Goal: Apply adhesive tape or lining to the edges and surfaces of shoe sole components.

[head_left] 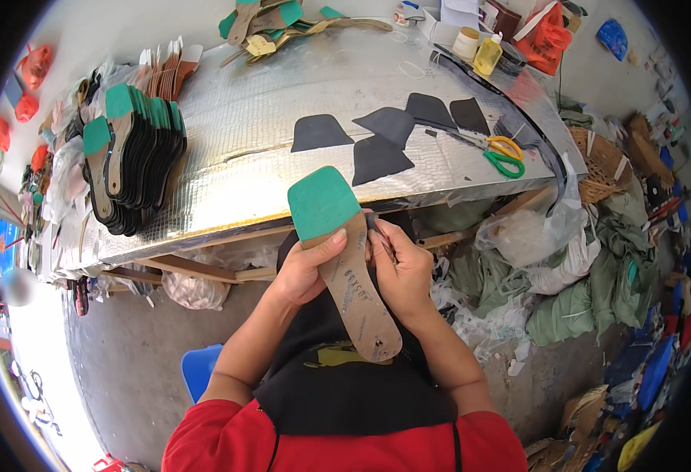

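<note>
A brown insole [353, 291] with a green square-ended toe part hangs slantwise over my lap, its heel pointing down toward me. My left hand [306, 267] grips it at the left edge just below the green part, thumb lying on top. Close against the opposite edge, my right hand [399, 263] is closed with fingers curled. A small dark bit shows between those fingers, too hidden to name. Beyond my hands, several black trapezoid pieces [322, 132] lie on the silver-covered table [259, 169]. Scissors [504, 156] with yellow and green handles rest to their right.
Stacked green-toed insoles [145, 149] stand at the table's left edge. More loose insoles [263, 23] lie at the back. A yellow bottle [488, 55], a white jar [466, 43] and a red bag [544, 39] are at back right. Sacks [569, 307] crowd the floor at right.
</note>
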Demonstrator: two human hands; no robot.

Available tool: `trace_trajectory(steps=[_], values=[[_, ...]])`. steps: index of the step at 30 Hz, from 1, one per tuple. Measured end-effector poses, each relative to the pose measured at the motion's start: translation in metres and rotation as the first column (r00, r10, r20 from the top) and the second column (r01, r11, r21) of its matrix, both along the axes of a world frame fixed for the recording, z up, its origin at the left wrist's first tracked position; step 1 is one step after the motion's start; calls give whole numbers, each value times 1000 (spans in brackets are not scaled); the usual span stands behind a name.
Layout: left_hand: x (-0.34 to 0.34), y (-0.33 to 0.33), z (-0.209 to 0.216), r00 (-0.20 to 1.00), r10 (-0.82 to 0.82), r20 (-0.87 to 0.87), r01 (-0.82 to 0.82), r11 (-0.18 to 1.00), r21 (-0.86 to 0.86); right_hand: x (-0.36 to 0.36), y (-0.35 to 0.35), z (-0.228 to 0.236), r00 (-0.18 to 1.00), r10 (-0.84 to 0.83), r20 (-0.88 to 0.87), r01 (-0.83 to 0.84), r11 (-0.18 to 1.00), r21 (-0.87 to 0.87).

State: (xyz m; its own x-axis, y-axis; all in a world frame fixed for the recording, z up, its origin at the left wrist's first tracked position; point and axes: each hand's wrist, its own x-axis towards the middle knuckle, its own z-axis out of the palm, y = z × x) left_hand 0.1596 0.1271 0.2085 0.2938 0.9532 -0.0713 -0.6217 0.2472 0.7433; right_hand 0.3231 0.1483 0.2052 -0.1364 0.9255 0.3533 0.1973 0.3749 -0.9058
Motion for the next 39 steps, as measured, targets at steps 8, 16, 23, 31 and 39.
trace_trajectory(steps=[8, 16, 23, 31, 39], values=[[2, -3, -5, 985, 161, -54, -167, 974, -154, 5, -6, -7, 999, 43, 15, -43, 999, -29], [13, -3, 10, 975, 218, 50, -216, 975, -48, 16, -6, -18, 961, 275, -14, -275, 955, -108], [12, -3, 5, 968, 216, -124, -215, 976, 19, 35, 5, -21, 842, 388, -374, -535, 685, -494], [8, -1, -5, 915, 213, -341, -153, 969, 196, 20, -9, -16, 920, 296, -257, -376, 850, -368], [24, -20, -2, 940, 205, -274, -217, 976, -16, 4, -4, -19, 969, 180, -170, -221, 940, -261]])
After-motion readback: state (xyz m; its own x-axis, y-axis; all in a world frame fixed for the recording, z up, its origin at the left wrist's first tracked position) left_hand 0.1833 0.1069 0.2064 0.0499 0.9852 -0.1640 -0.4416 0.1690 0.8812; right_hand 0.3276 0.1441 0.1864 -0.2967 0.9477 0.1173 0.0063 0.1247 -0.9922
